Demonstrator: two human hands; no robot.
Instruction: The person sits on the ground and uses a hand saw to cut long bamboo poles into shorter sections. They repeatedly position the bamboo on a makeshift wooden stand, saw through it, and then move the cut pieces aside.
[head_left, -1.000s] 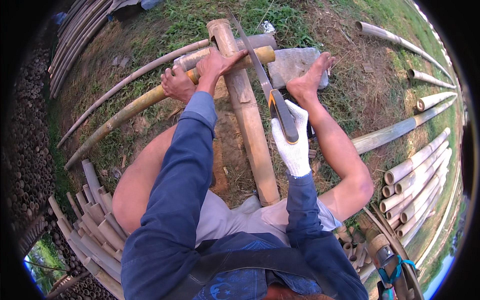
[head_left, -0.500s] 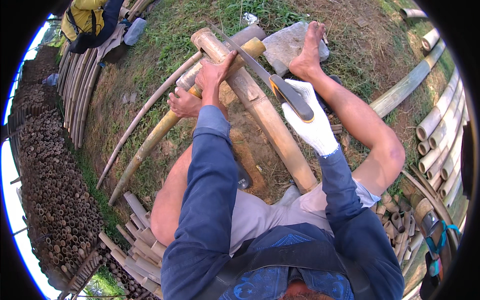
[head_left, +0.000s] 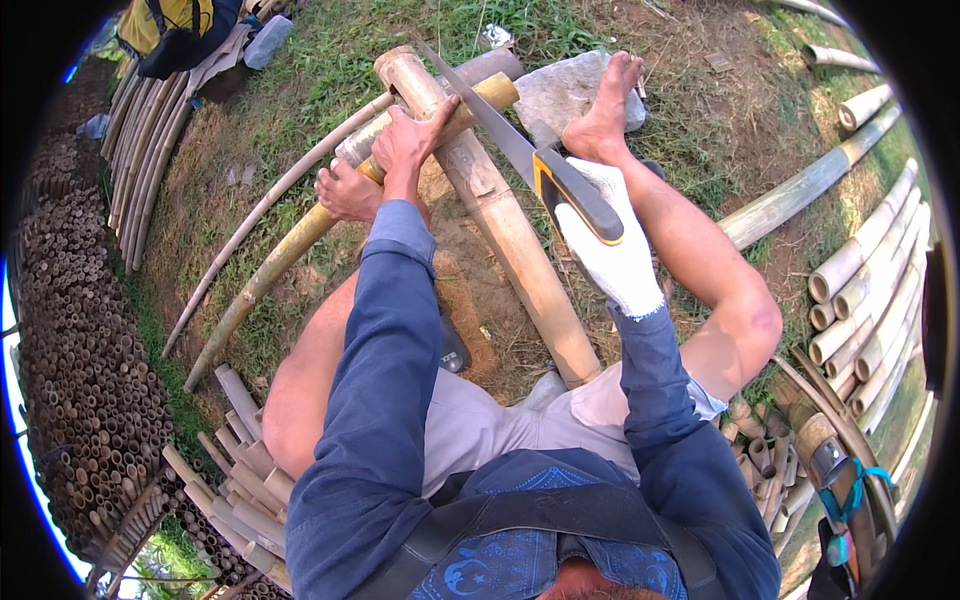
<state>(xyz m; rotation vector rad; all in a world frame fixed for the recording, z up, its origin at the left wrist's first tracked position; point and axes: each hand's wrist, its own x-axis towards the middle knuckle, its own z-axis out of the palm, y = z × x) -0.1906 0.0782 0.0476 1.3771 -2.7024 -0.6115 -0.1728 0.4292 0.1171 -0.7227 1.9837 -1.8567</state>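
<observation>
The bare left hand (head_left: 408,140) is closed around a long yellow-brown bamboo pole (head_left: 285,258), its thumb stretched along the pole toward the blade. The right hand (head_left: 612,240), in a white knitted glove, is wrapped around the black-and-orange grip of a steel-bladed handsaw (head_left: 512,142). The blade slants up and left from the right hand, across the pole just beyond the left thumb and near the pole's cut end; whether its teeth bite into the bamboo, I cannot tell.

The pole runs down and left from the left hand, with a bare left foot (head_left: 345,190) on it just beside that hand. Between the 2 hands, a thick tan bamboo log (head_left: 510,245) lies crosswise to the pole and reaches down to the grey shorts (head_left: 490,410). A dull grey cylinder (head_left: 490,66) lies beyond the left hand, alongside the pole. Above the right hand, a bare right foot (head_left: 600,125) rests against a rough grey stone block (head_left: 550,98). Well right of the glove lies a stack of pale cut bamboo lengths (head_left: 880,290).
</observation>
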